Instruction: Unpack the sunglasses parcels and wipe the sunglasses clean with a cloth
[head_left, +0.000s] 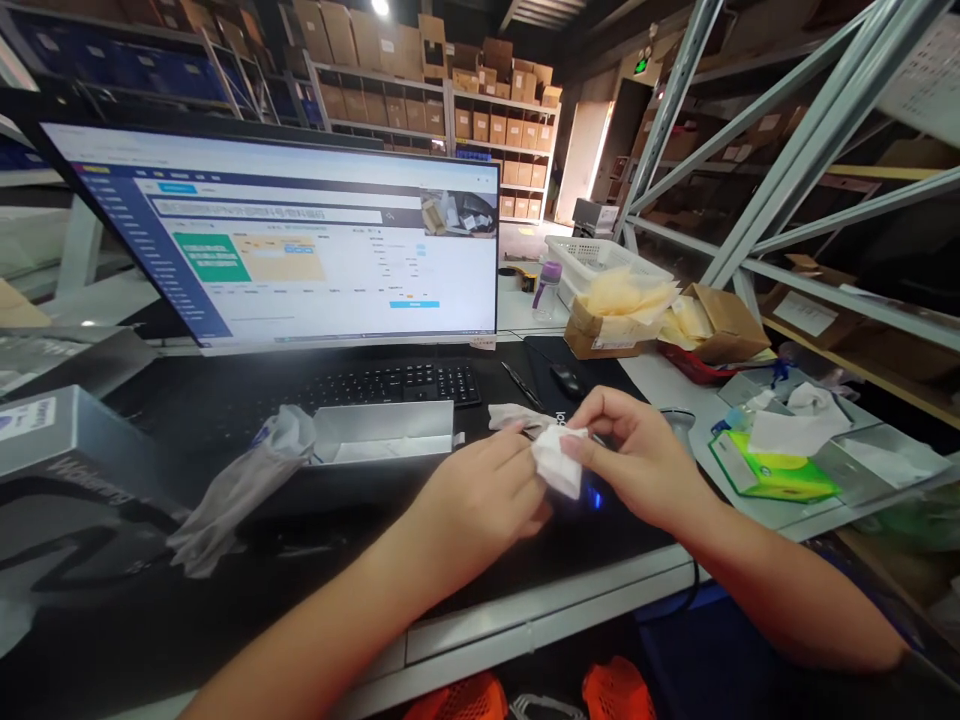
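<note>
Both hands meet over the black desk mat, around a crumpled white tissue (559, 462). My right hand (634, 450) pinches it between thumb and fingers. My left hand (484, 490) closes on it from the other side, with a loose end sticking out past the knuckles. Whether something small lies inside the tissue is hidden. Left of my hands stands an open grey box (382, 435) with a white lining. A crumpled clear plastic bag (244, 490) leans against its left end.
Behind are a monitor (337, 260), a keyboard (390, 385), a black pen (523, 385) and a mouse (568, 380). A grey printed box (75, 500) stands at left. To the right are a green tissue pack (780, 475), a carton with yellowish sheets (611, 325) and a purple-capped bottle (547, 290).
</note>
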